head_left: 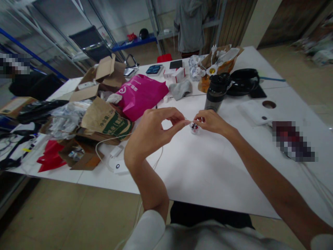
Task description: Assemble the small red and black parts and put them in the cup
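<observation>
A small clear container with dark and red bits at its top stands on the white table. Over it, the fingertips of both hands come together. My left hand reaches in from the left with thumb and forefinger pinched; whatever is between them is too small to make out. From the other side my right hand is also pinched, close to the container's top, and its grip is not clear either. Just behind the right hand rises a dark bottle with a black lid.
Left of my arm lie a pink bag, a brown paper bag, open cardboard boxes and a white power strip with a cable. Further back are a grey cloth and a black helmet-like object. A tape roll lies right.
</observation>
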Demonstrator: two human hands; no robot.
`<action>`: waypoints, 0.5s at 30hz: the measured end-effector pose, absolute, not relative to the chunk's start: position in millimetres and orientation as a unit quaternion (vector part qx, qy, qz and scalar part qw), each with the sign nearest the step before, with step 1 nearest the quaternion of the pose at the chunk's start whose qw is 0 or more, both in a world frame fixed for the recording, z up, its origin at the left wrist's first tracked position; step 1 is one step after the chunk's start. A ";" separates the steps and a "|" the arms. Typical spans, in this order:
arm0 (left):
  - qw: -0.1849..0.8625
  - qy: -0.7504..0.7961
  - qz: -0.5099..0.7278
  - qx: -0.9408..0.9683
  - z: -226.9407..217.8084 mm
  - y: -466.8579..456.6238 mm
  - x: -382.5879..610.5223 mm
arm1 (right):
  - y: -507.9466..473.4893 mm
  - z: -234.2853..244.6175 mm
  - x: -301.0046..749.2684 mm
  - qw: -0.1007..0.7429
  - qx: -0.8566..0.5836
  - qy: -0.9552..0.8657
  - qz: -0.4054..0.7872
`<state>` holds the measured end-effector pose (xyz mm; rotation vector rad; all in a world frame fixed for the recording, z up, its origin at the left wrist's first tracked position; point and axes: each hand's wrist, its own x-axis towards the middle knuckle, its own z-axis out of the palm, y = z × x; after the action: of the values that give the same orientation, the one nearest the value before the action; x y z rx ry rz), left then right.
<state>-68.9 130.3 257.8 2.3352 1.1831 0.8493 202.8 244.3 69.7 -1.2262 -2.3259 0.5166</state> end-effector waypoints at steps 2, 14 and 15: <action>0.187 0.424 0.302 0.833 257.7 130.0 -68.6 | 243.7 70.9 203.0 0.230 -0.447 -0.844 0.188; 0.212 0.427 0.296 0.828 255.0 135.2 -68.8 | 235.8 90.1 202.5 0.275 -0.444 -0.831 0.189; 0.216 0.428 0.297 0.826 254.7 135.9 -68.5 | 234.6 92.8 202.5 0.285 -0.445 -0.827 0.191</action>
<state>-68.5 135.9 254.7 2.2899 1.1863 0.8219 202.5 234.6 92.8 -1.1895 -2.2131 0.5115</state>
